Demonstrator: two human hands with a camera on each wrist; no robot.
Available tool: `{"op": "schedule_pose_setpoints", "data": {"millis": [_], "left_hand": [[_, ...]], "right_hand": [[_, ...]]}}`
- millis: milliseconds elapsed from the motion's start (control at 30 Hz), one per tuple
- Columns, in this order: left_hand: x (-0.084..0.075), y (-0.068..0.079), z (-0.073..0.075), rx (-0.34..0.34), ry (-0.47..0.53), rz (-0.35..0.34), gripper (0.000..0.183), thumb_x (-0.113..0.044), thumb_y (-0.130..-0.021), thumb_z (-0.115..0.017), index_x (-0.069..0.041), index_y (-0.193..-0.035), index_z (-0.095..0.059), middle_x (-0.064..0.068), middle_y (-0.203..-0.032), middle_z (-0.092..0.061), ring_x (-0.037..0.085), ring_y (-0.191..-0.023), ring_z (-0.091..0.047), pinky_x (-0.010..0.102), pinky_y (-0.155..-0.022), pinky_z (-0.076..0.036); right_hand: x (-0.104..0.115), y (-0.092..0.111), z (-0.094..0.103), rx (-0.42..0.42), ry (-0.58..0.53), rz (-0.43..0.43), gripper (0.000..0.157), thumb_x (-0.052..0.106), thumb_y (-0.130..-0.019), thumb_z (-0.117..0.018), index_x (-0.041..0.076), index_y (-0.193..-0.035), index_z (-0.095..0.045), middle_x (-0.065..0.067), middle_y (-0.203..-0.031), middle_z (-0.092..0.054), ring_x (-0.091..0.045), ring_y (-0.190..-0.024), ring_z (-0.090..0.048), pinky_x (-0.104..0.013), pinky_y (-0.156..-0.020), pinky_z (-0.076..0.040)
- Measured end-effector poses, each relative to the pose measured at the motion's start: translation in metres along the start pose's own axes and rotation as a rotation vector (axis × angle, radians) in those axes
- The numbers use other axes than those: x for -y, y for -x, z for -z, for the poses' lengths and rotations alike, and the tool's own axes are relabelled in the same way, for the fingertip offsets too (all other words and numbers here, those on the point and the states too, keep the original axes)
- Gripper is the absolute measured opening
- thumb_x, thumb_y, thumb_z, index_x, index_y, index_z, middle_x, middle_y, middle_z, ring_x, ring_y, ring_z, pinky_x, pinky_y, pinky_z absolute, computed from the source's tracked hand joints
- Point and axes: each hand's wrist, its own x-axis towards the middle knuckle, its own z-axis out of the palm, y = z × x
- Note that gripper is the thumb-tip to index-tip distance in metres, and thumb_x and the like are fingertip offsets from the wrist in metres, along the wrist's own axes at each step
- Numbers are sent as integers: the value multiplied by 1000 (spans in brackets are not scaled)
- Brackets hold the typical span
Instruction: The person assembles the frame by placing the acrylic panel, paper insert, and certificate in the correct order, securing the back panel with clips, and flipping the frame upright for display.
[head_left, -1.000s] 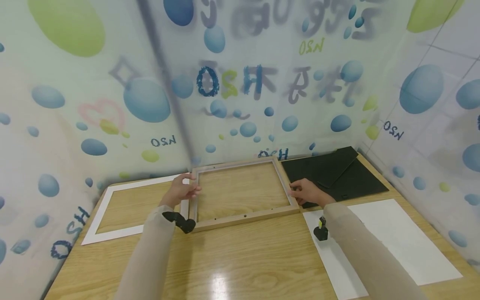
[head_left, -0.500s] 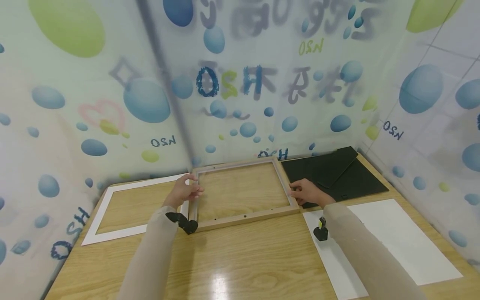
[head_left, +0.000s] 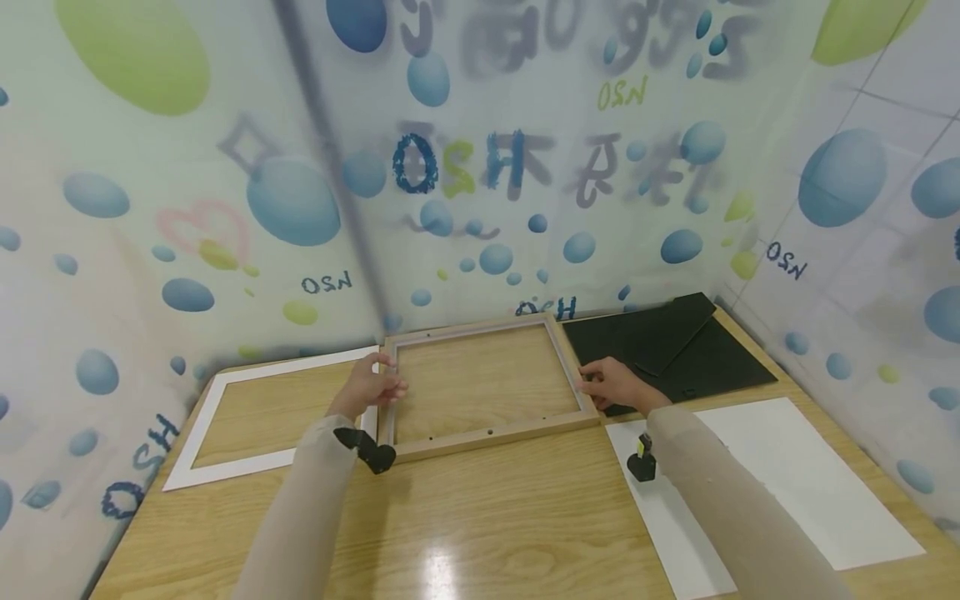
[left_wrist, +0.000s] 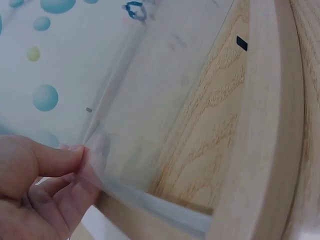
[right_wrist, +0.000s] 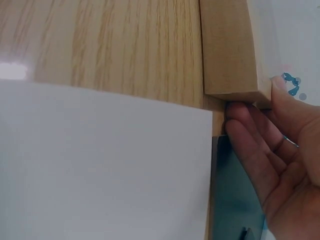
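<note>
A light wooden picture frame (head_left: 487, 431) lies on the table, its opening showing the wood grain below. At its left side my left hand (head_left: 367, 387) pinches the edge of a clear, reflective sheet (left_wrist: 132, 135) between thumb and fingers. In the left wrist view this sheet stands tilted over the frame's opening, mirroring the wall pattern. My right hand (head_left: 613, 383) holds the frame's right bar. In the right wrist view the thumb rests on the bar's upper edge and the other fingers lie against its outer side.
A white mat border (head_left: 213, 408) lies left of the frame. To the right are a black backing board (head_left: 720, 358) with a folded stand (head_left: 675, 329) and a white sheet (head_left: 810, 475). A patterned curtain-like wall (head_left: 480, 208) rises behind the wooden table (head_left: 495, 517).
My left hand has shifted slightly to the right over the frame's left bar. The right hand and the frame stay where they were.
</note>
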Motion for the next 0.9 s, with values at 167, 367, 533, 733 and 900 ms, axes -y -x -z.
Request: {"op": "schedule_pose_setpoints", "data": {"millis": [167,367,533,733,900], "left_hand": [[1,-3,-3,-46,9,-30,32,10,-88,-48,6,-116,-33,9,-67,-64,11,-52,-60,24,-48,-49],[0,-4,-5,-72,-33,-12,34,8,-88,-50,6,-118,-35,11,-70,-65,11,-51,-60,24,-47,-49],[-5,0,-4,-34,-104,17,36,8,-87,-52,5,-119,-35,12,-71,-66,12,-50,-59,25,-48,-50],[-11,3,-3,-15,-154,31,32,11,-86,-51,5,-113,-36,17,-74,-65,14,-51,-60,28,-47,-50],[-11,0,-6,-116,-218,10,29,11,-81,-57,8,-108,-47,13,-71,-56,13,-50,-53,26,-46,-49]], "right_hand": [[-2,-1,0,2,-9,0,46,9,-91,-56,-17,-126,-42,-9,-68,-58,-20,-61,-62,-35,-59,-53],[-3,-2,-1,1,-14,-7,45,9,-91,-56,-17,-126,-42,-9,-69,-57,-18,-61,-61,-34,-59,-53],[-3,-1,-1,6,-23,-9,46,9,-91,-56,-17,-126,-42,-10,-69,-57,-18,-61,-61,-35,-59,-53],[-3,-2,-1,13,-27,-8,46,10,-91,-56,-17,-126,-42,-10,-70,-57,-18,-62,-62,-35,-60,-53],[-5,-2,0,0,-25,-8,46,9,-91,-56,-16,-126,-42,-10,-69,-58,-19,-61,-62,-34,-59,-53]]}}
